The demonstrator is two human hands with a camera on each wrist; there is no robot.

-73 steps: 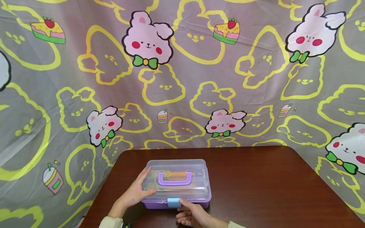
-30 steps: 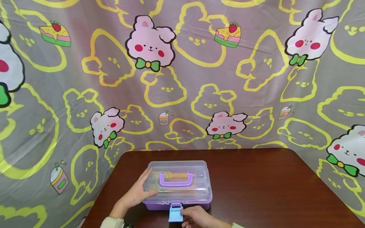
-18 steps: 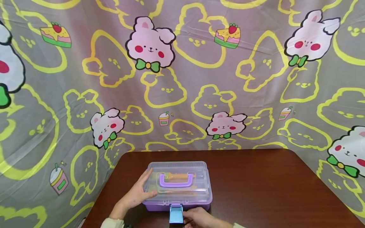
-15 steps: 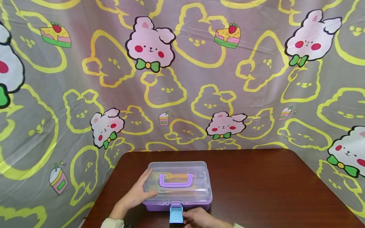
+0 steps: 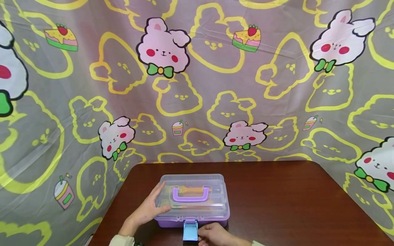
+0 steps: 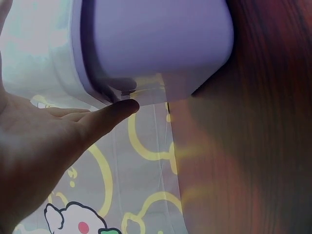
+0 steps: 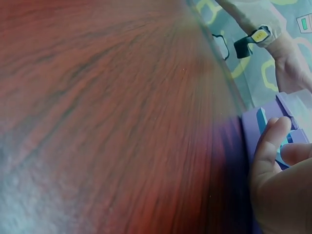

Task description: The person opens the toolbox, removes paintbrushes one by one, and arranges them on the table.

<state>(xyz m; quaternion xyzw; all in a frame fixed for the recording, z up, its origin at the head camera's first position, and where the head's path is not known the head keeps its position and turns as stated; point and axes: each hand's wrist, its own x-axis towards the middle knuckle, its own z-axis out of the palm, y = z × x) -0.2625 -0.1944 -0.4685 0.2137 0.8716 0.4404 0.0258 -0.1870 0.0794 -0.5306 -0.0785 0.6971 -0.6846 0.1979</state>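
A plastic storage box (image 5: 212, 212) with a purple base and clear lid sits on the table, its lid down. Its purple handle (image 5: 191, 199) lies flat on top. At the front, the light blue latch (image 5: 190, 231) is flipped outward and down. My left hand (image 5: 147, 207) rests on the box's left side with fingers spread, the thumb over the front left of the lid. In the left wrist view, that thumb (image 6: 109, 119) lies along the box edge. My right hand (image 5: 214, 234) pinches the latch's right edge between thumb and curled finger, partly hidden in the head view.
The dark brown wooden table (image 5: 271, 198) extends to the right of the box. A patterned cloth (image 5: 203, 85) hangs behind it and on both sides. Orange items (image 5: 192, 189) show blurred through the lid.
The blue latch has swung from flat against the box front to outward and down, with my right hand following it. My left hand has stayed on the box. The last half second shows little movement.
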